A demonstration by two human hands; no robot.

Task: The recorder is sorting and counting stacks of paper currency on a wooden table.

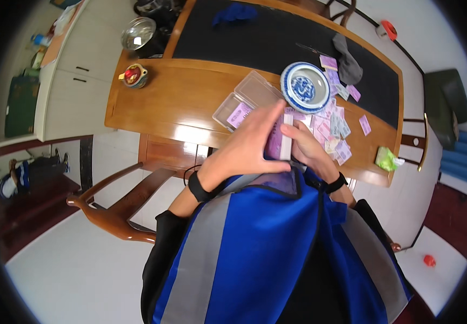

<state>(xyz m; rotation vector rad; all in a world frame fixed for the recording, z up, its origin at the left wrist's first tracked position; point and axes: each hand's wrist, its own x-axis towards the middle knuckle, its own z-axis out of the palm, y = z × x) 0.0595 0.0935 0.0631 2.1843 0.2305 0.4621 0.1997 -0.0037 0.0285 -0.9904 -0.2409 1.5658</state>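
A thick stack of purple banknote-like slips (pixel 275 144) stands on edge between my hands, near the table's front edge. My left hand (pixel 242 144) spans it, fingers along the far end and thumb at the near end. Against its white right edge rest the bent fingers of my right hand (pixel 307 147). Left of the stack lies an open clear plastic box (pixel 255 86) with a purple slip (pixel 239 114) inside. Beyond the hands sits a blue-and-white porcelain bowl (pixel 320 89). Loose pink, purple and greenish slips (pixel 325 127) spread around the bowl's right side.
On the wooden table (pixel 190 89) are a small lidded pot (pixel 133 76), a grey cloth (pixel 347 59), a blue cloth (pixel 236 13) and a green packet (pixel 387 159). A wooden chair (pixel 112 217) stands to my left. A person (pixel 14 179) shows at far left.
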